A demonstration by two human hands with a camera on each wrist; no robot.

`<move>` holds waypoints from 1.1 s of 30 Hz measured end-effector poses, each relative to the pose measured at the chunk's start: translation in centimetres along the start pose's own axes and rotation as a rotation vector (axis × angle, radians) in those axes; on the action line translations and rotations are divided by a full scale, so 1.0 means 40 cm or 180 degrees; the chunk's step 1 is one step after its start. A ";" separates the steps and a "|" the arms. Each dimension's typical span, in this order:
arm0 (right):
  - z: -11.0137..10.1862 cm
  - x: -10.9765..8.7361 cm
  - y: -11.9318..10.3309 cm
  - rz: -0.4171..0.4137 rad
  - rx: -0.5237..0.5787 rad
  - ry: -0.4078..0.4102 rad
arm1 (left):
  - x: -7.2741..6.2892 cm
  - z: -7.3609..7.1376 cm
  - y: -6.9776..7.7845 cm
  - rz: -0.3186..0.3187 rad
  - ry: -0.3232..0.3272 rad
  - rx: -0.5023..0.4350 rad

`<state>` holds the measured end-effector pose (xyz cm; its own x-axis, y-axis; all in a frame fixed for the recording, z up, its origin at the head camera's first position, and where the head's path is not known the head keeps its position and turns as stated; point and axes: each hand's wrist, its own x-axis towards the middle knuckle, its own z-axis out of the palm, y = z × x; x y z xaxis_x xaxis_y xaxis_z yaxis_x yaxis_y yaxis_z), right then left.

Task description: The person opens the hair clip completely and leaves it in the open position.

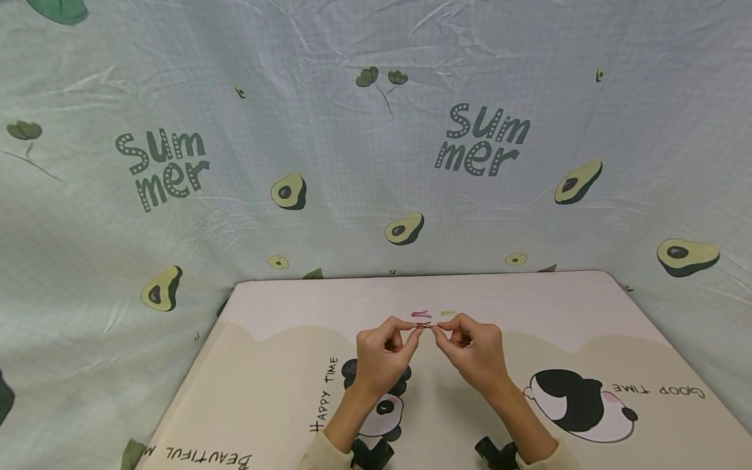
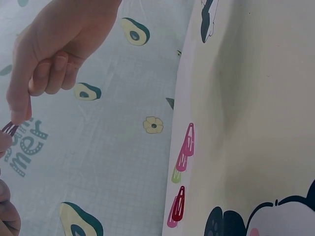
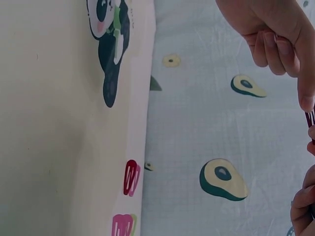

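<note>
In the head view, my left hand (image 1: 382, 356) and right hand (image 1: 474, 352) meet above the far part of the table. Between them is a dark red hair clip (image 1: 423, 325). Each hand pinches one end of it between thumb and forefinger. The left wrist view shows the clip's slotted metal (image 2: 10, 129) at the image edge, with the right hand (image 2: 61, 46) above it and part of the left hand below. On the table, a red hair clip (image 2: 179, 204) overlaps a pink one (image 2: 172, 219). Beside them, pink hair clips (image 2: 188, 142) partly cover a green one (image 2: 176, 175).
The table (image 1: 282, 391) has a cream and pink cover printed with a panda, a dog and lettering. Behind its far edge hangs a pale curtain (image 1: 341, 143) with avocado prints. The loose clips lie near that far edge, just beyond the hands.
</note>
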<state>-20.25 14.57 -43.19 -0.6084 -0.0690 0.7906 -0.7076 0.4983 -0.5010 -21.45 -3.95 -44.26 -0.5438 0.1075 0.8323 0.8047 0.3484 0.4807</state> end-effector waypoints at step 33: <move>-0.002 -0.003 -0.002 -0.0101 -0.0041 -0.0009 | -0.003 -0.004 0.005 -0.0067 -0.0010 -0.0009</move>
<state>-20.12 14.60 -43.22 -0.5868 -0.0874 0.8050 -0.7218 0.5069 -0.4712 -21.17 -4.05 -44.21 -0.5615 0.1030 0.8211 0.7936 0.3480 0.4990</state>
